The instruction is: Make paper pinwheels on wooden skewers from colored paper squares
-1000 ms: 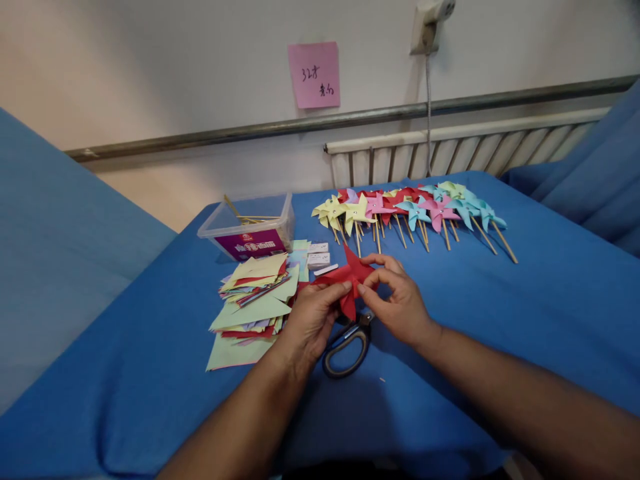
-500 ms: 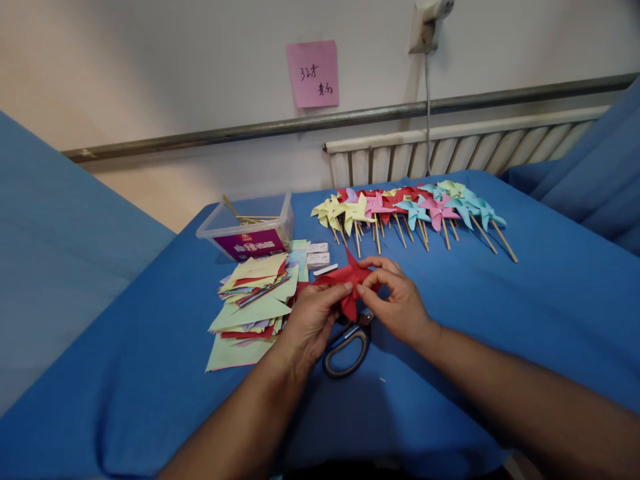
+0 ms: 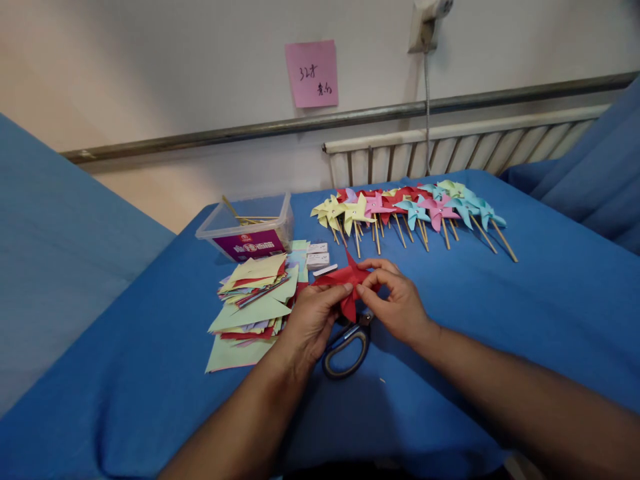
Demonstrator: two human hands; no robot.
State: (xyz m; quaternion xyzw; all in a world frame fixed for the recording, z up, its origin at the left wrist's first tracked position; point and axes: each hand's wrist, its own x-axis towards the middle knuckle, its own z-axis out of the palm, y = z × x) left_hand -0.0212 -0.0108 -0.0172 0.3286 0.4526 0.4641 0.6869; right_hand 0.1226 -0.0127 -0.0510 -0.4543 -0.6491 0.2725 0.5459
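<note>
Between both hands is a red paper pinwheel, its blades folded in toward the centre. My left hand is closed on its left side, the thumb pressing near the middle. From the right, my right hand pinches it close to the centre with thumb and fingers. No stick shows on this pinwheel. Below the hands lie scissors with dark handles, their blades hidden under the pinwheel and left hand. Stacked colored paper sits just left of my left hand.
A clear plastic box with wooden sticks stands at the back left. Small white boxes lie beside the paper. Several finished pinwheels on sticks are laid along the back of the blue-covered table, before a radiator.
</note>
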